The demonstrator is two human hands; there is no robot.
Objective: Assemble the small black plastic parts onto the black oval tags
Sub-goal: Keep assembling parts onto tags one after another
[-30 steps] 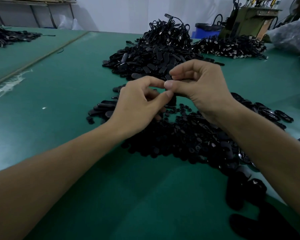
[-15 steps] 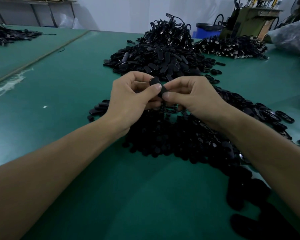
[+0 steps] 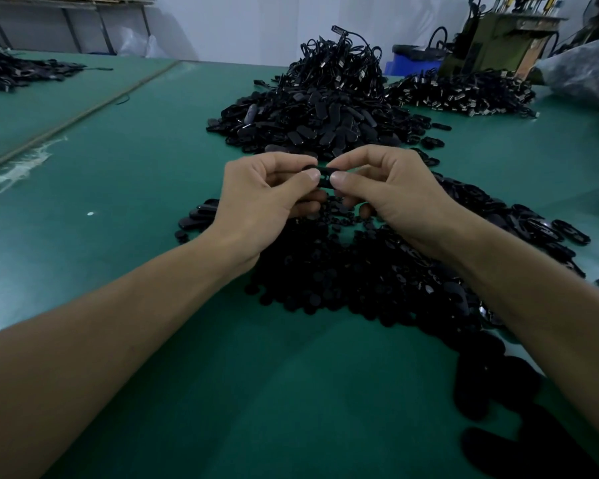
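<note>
From my remote seat I see a table mat [image 3: 135, 340] of smooth, matt green sheet. The black oval tag [image 3: 324, 175] at centre looks like moulded plastic with a dull sheen. The far heap of tags [image 3: 312, 122] shows glossy edges, while the near heap of small parts [image 3: 343, 271] reads matt black. Beyond, corded pieces [image 3: 460, 93] carry bright, metal-looking ends, beside a crinkled, translucent plastic bag [image 3: 581, 70].

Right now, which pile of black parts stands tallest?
The far centre pile, topped with looped cords; the rest lie low and flat.
</note>
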